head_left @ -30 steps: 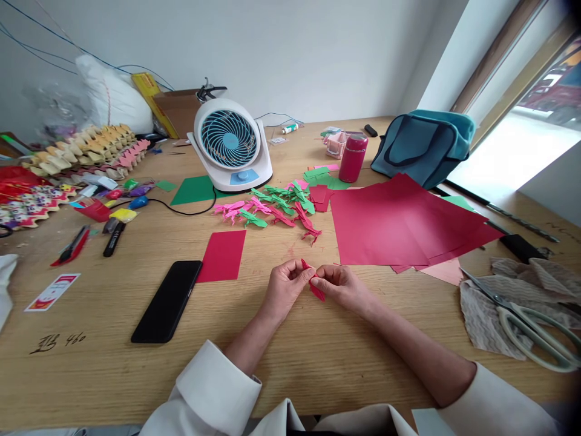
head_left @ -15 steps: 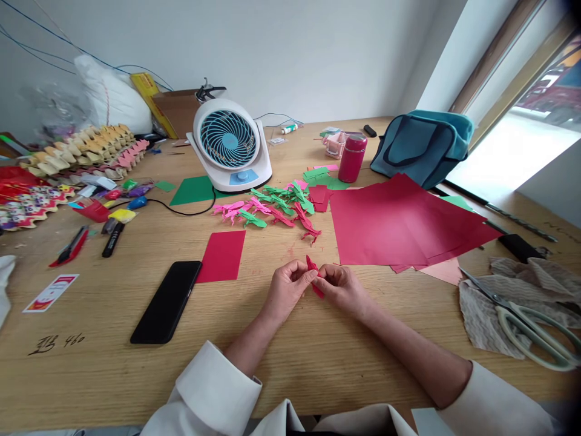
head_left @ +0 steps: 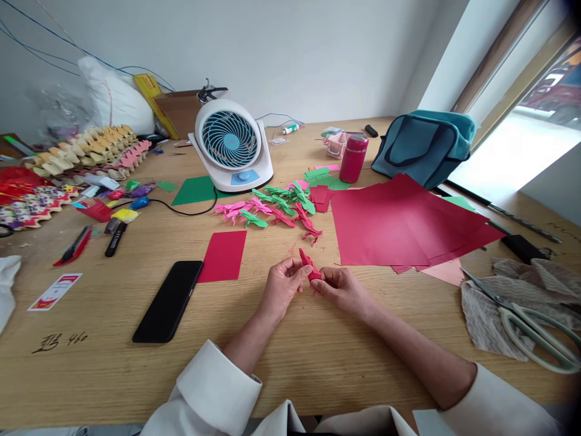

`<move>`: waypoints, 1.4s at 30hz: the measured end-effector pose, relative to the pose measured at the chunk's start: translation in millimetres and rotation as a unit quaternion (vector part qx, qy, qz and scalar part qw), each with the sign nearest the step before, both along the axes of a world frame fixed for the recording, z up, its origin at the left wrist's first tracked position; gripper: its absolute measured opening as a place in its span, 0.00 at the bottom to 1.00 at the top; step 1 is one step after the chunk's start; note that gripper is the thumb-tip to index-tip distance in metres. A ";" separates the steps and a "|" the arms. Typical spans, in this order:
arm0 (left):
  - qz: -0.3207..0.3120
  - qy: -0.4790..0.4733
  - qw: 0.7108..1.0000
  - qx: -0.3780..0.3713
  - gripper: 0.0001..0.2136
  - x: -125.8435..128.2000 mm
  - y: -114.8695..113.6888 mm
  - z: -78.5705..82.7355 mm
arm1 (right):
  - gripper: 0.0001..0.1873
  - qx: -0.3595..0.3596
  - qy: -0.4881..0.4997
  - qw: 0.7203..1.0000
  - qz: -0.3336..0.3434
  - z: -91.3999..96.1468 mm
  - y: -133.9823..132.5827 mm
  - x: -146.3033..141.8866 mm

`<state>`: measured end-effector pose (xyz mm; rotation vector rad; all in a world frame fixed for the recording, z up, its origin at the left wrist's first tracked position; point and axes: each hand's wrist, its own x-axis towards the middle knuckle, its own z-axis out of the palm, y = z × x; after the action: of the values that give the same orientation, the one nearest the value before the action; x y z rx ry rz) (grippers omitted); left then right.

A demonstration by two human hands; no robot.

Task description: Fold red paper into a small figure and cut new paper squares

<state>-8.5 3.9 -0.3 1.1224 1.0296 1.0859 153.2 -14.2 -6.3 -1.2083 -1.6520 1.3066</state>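
Between my two hands is a small folded red paper figure (head_left: 313,272), its narrow tip pointing up and away from me. My left hand (head_left: 287,283) pinches its left side between thumb and fingers. With thumb and curled fingers, my right hand (head_left: 339,287) grips the lower right end. Part of the figure is covered by my fingers. Beyond my hands lies a group of folded paper figures in pink, green (head_left: 254,218) and red (head_left: 307,223). A red paper rectangle (head_left: 223,255) lies flat to the left, touching a black phone (head_left: 169,301).
Large red sheets (head_left: 390,224) lie to the right, near scissors (head_left: 521,321) on a crumpled cloth (head_left: 488,330). At the back stand a fan (head_left: 231,145), a red flask (head_left: 354,158) and a blue bag (head_left: 422,148). A marker (head_left: 115,240) and a red cutter (head_left: 73,247) lie left.
The red figure has turned in my fingers, and more of its upper tip shows. My right hand has shifted slightly down along it.
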 end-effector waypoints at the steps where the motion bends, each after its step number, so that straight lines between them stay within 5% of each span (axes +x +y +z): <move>1: -0.004 -0.001 1.000 0.000 0.15 0.2 -0.2 0.2 | 0.22 0.003 0.002 1.000 -0.004 -0.2 0.1 -0.4; 10: 0.005 -0.006 1.000 -0.012 0.12 1.5 -2.2 1.4 | 0.20 0.004 0.007 1.000 -0.003 -3.2 -0.2 -1.7; 19: 0.037 -0.109 0.987 -0.114 0.15 -4.7 1.9 2.5 | 0.12 0.015 0.170 0.985 -0.026 -3.6 -1.0 -1.7; 24: 0.031 -0.132 0.980 -0.145 0.16 -4.5 1.6 5.0 | 0.06 0.104 0.100 0.989 0.011 1.3 -4.5 0.5; 29: -0.005 -0.130 0.975 -0.178 0.17 -5.1 0.2 7.6 | 0.14 0.190 0.056 0.979 0.050 2.4 -2.4 3.2; 35: -0.026 -0.118 0.974 -0.191 0.16 -5.1 0.1 11.0 | 0.22 0.183 0.055 0.978 0.082 -0.2 -0.4 3.8; 42: -0.020 -0.123 0.974 -0.190 0.16 -4.4 1.7 8.4 | 0.17 0.170 0.057 0.980 0.092 -1.9 0.2 4.0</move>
<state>-12.9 5.6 8.1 0.6790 0.9615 0.9192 157.2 -14.0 -8.2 -0.7814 -1.8446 1.1183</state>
